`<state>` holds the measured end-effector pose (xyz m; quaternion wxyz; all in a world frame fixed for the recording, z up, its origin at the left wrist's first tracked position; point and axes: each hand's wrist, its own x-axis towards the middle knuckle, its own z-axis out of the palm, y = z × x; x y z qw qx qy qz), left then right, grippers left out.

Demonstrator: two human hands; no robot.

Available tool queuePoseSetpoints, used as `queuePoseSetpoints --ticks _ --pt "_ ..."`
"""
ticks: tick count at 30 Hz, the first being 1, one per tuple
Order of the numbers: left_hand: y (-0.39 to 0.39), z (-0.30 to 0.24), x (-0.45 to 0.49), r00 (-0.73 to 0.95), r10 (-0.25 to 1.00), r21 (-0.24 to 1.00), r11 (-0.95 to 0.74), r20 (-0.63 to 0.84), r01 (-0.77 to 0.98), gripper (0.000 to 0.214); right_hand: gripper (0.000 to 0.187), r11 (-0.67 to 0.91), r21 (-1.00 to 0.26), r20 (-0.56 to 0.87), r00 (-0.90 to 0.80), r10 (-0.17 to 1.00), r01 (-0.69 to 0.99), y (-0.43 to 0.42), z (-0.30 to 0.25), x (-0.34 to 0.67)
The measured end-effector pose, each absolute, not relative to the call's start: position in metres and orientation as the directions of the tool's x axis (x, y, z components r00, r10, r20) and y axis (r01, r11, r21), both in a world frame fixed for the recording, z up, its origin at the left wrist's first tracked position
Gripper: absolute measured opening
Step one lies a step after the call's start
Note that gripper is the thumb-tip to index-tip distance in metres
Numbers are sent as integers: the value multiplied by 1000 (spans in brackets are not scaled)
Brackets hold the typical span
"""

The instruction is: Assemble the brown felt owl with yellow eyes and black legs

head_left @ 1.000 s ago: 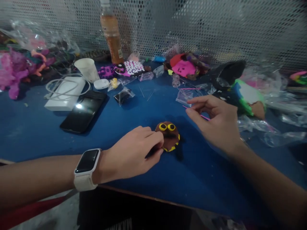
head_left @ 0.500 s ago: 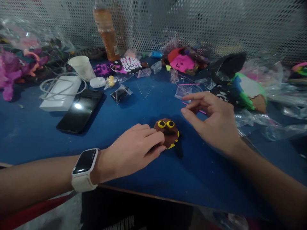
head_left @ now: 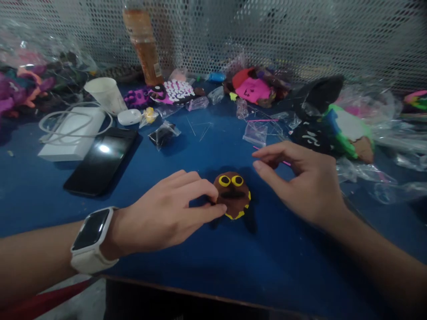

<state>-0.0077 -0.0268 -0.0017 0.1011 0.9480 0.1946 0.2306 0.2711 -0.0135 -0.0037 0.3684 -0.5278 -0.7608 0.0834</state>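
Note:
A brown clay figure [head_left: 235,201] with bulging yellow-and-black eyes, a dark band below them and a yellow lower edge sits on the blue table [head_left: 213,262]. My left hand [head_left: 173,206], a watch on its wrist, has thumb and forefinger closed on the figure's left edge. Dark pieces show beside its lower edge, partly in shadow. To the right, my right hand [head_left: 300,182] hovers with thumb and forefinger apart and nothing visible between them. Just behind its fingertips lies a thin pink stick, partly hidden by the hand.
At left are a black phone [head_left: 102,162], a white box [head_left: 71,133] with a cable and a paper cup [head_left: 106,95]. A bottle [head_left: 143,44] stands by the mesh panel. Colourful clay models, including a pink one [head_left: 255,90], and plastic wrappers line the back and right.
My left hand has moved slightly left, its finger and thumb less over the figure, so more of the figure shows. My right hand stays raised. The whole view has shifted a little.

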Motion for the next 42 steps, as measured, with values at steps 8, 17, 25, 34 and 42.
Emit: queuePoseSetpoints --ticks 8,17,25,34,42 --pt "-30 -8 -7 835 448 361 -872 321 329 33 8 441 -482 442 -224 868 757 -16 -2 273" --pt "-31 -4 -10 830 468 373 -860 303 349 37 13 470 -458 443 -265 857 754 -21 1 269" --pt "-32 -10 -8 835 471 356 -860 284 365 32 18 808 -435 375 -735 565 398 -26 13 280" --pt "-31 -7 -9 837 459 378 -862 298 338 29 17 805 -455 267 -804 531 381 -30 5 280" --pt "-31 -7 -9 846 456 362 -865 277 347 28 16 820 -415 238 -823 516 394 -28 8 281"
